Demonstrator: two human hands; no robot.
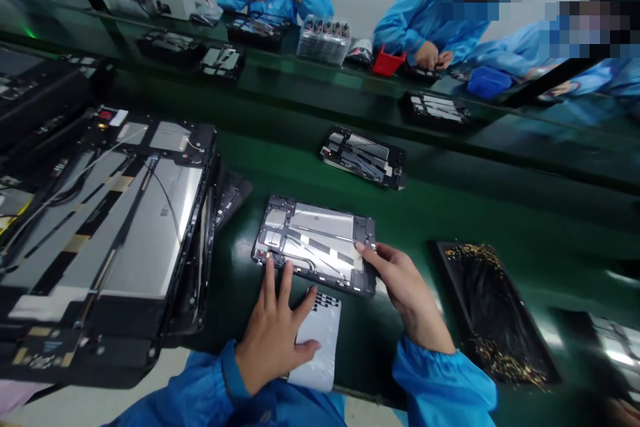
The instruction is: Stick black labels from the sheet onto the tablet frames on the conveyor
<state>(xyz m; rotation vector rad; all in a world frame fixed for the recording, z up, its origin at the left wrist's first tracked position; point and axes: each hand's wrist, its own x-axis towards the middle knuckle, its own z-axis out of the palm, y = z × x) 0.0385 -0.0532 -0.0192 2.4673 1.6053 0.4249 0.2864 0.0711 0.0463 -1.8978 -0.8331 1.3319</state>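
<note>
Across the green bench, the stack of opened devices loomed at the person's left, perhaps set aside there to leave the middle free for handling. The black tray lay to the right, probably to keep its gold-coloured bits together within reach. Between them, the opened tablet lay face up just ahead of the person; the right hand gripped its right end, thumb on top, seemingly to steady it, while the left hand had its fingers spread open, fingertips at the near edge, as if to check sliding. The white label sheet sat partly beneath that hand, presumably handy there. The tablet showed a black frame, shiny silver plates, dark slanting strips and, finest of all, thin wires.
</note>
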